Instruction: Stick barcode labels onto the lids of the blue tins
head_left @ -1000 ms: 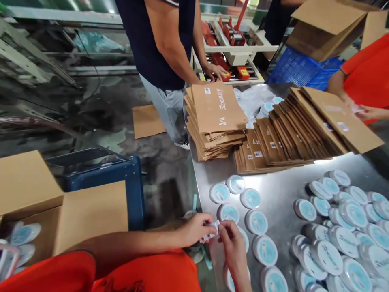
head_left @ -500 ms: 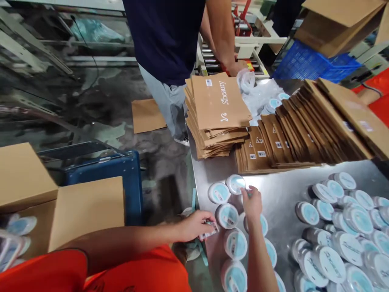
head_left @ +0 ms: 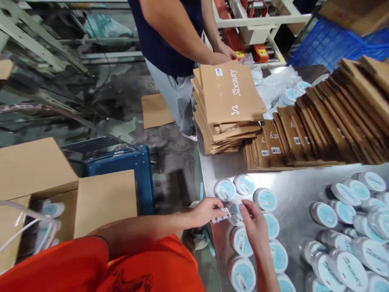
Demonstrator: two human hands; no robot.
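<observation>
My left hand pinches a small sheet of white barcode labels at the table's near-left edge. Close beside it, my right hand has thumb and fingertips drawn together over a round tub with a pale blue lid; whatever lies between those fingertips is too small to make out. Two rows of similar tubs run toward me, including one labelled tub and an unobstructed tub to the right. Small barcode labels show on several lids.
Flat brown cartons are stacked behind the tubs, with a leaning row of cartons alongside. Many loose tubs crowd the right of the metal table. Another person stands beyond. An open box is at left.
My right hand has moved from a far tub back toward me, meeting the label sheet. My left hand has lifted the sheet over the tubs' edge. The view has shifted.
</observation>
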